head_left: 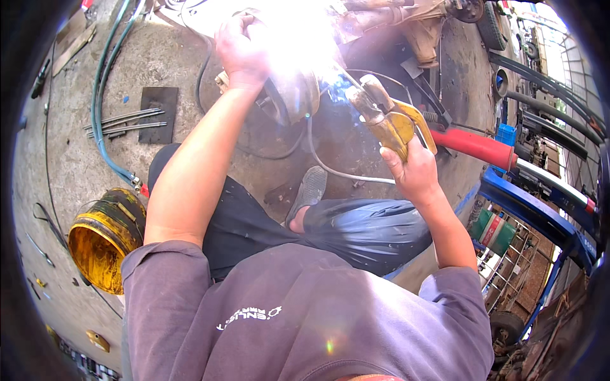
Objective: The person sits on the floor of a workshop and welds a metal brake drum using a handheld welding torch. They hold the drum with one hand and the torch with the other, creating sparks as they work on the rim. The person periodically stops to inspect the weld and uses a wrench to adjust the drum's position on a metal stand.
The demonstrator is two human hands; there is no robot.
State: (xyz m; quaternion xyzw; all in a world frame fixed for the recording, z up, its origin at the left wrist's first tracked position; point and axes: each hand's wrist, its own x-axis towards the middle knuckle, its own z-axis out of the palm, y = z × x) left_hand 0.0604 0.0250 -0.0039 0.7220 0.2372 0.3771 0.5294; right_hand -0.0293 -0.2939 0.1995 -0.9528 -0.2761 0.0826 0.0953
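Brilliant welding glare washes out the top middle. My left hand (pixel 244 54) is at the glare's left edge, fingers curled closed, what they hold hidden by the light. Below the glare and beside that hand is a rounded metal part (pixel 292 98). My right hand (pixel 414 165) grips a worn yellow electrode holder (pixel 394 127) from below. A thin electrode (pixel 346 76) angles up from it into the glare, with a blue glow around it. A grey cable runs under the holder.
Blue hoses (pixel 100 95) and metal rods on a black plate (pixel 157 98) lie at left, above an open yellow-stained bucket (pixel 101 244). A red cylinder (pixel 476 146), blue metal frame (pixel 521 197) and green container (pixel 487 232) are at right. Vehicle parts fill the top right.
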